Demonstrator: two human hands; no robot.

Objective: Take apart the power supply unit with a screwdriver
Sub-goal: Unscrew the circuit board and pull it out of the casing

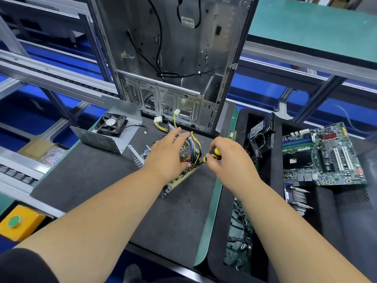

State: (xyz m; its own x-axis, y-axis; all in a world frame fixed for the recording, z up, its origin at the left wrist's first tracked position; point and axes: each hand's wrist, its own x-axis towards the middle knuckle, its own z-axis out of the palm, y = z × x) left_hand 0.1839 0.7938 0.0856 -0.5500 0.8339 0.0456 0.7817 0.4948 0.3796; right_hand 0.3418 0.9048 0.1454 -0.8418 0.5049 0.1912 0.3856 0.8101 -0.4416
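Note:
The opened power supply unit [184, 158] lies on the dark mat at the middle, its circuit board, coils and yellow and blue wires exposed. My left hand [168, 152] rests on top of it with fingers spread, holding it down. My right hand [224, 156] grips a short screwdriver [213, 155] with a yellow and black handle, its tip set against the unit's right side. The removed metal cover [114, 137] with a black fan [112, 124] lies to the left. White connectors [158, 119] on yellow wires trail toward the case.
An empty grey computer case [173, 64] stands upright just behind the unit. To the right a black tray [265, 201] holds a drive, cables, a heatsink and a green motherboard [322, 156]. A yellow box with a green button [20, 222] sits at the near left.

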